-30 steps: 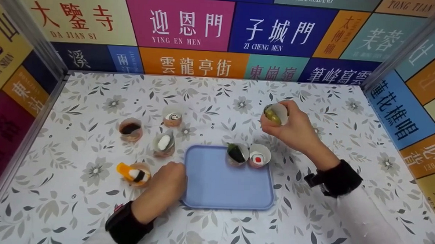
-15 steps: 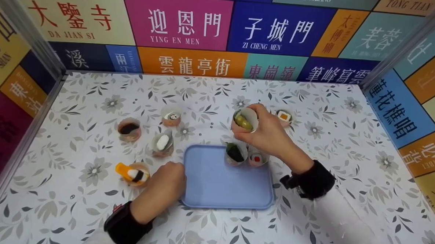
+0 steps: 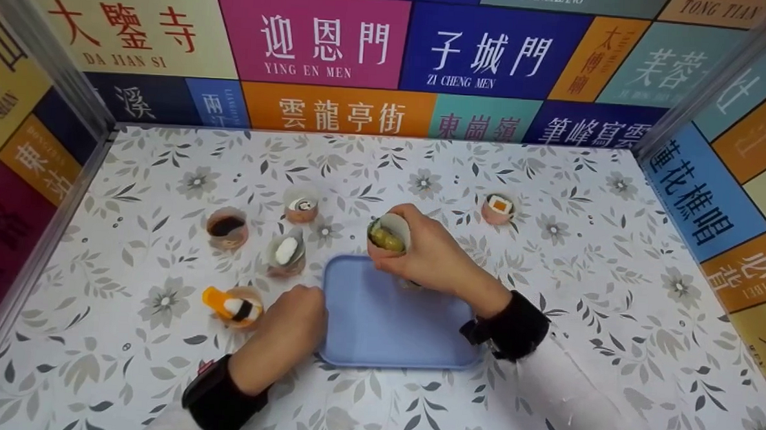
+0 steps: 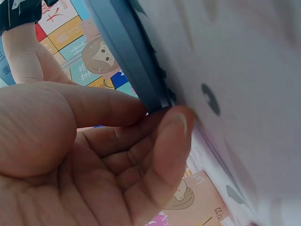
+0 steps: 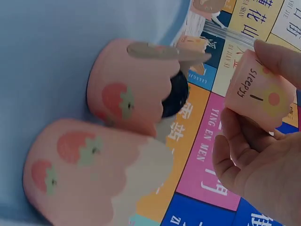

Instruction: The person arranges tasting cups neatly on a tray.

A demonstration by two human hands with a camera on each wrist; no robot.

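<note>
My right hand grips a small paper cup above the back edge of the blue tray. Inside that cup lies a glossy yellow-green food piece; the cup's pink side reads "Sleepy" with a flower. Two pink strawberry-print cups stand side by side on the tray in the right wrist view, a nearer cup and a farther cup with something dark in it. In the head view my right hand covers most of them. At the tray's left edge, my left hand pinches the rim between thumb and fingers.
Left of the tray stand a cup with orange-and-white sushi, a cup with a white piece, a dark-filled cup and a cup with a round white piece. Another cup stands at back right. Printed panels wall the table.
My right hand has carried the cup with the yellow-green piece leftward and toward the tray, uncovering the back-right cup and covering the cups on the tray. My left hand has stayed at the rim.
</note>
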